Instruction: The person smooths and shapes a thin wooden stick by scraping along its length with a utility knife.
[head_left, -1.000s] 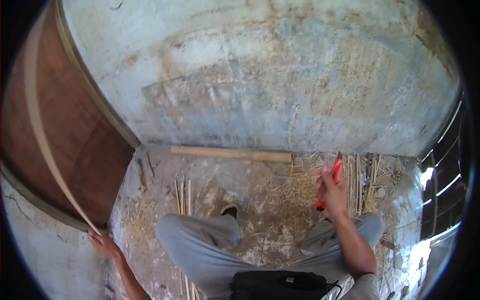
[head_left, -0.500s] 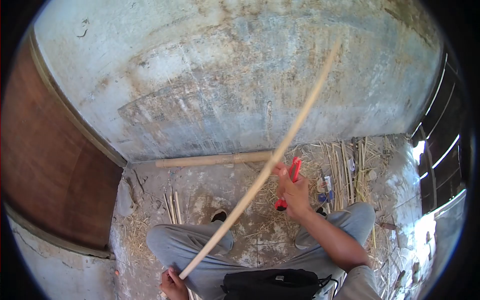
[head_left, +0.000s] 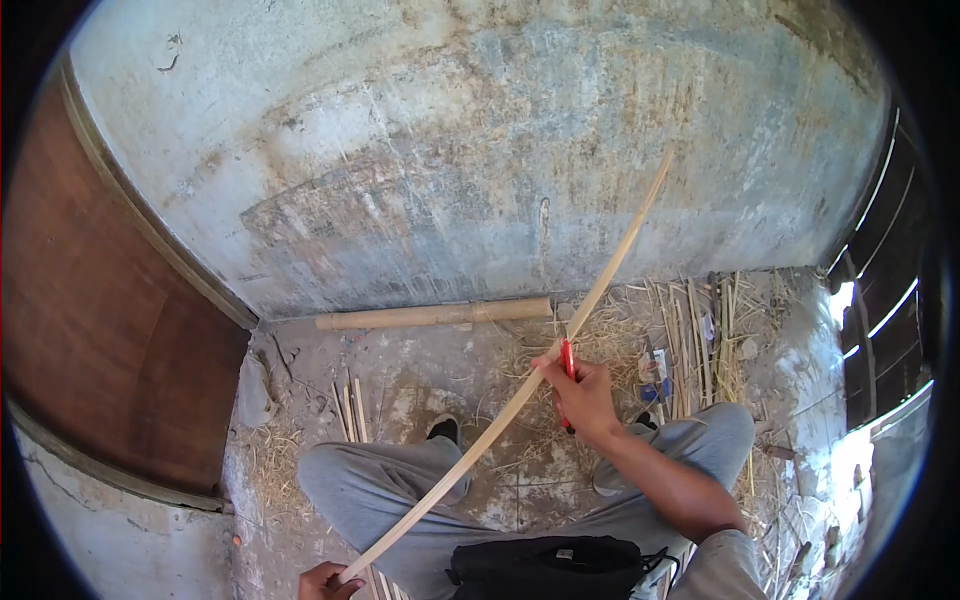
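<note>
A long, pale bamboo strip [head_left: 480,445] slants across the view from lower left to upper right, bowed slightly. My left hand [head_left: 325,582] grips its near end beside my left knee. Around a red utility knife [head_left: 567,362] my right hand [head_left: 590,400] is closed, with its thumb and fingertips against the middle of the strip. The knife stands nearly lengthwise to my view, close to the strip; whether its blade touches the strip I cannot tell. The strip's far end rises in front of the wall.
A thick bamboo pole [head_left: 430,315] lies along the base of the stained wall [head_left: 400,200]. Thin sticks [head_left: 695,345] and shavings litter the right side of the floor; several strips [head_left: 350,410] lie beyond my left knee. A black bag [head_left: 545,570] rests at my lap. Left is a brown door [head_left: 120,300].
The strip has shifted down and toward me, its far end now lower. My left hand moved down and left. My right hand turned the knife more upright, closer to the strip.
</note>
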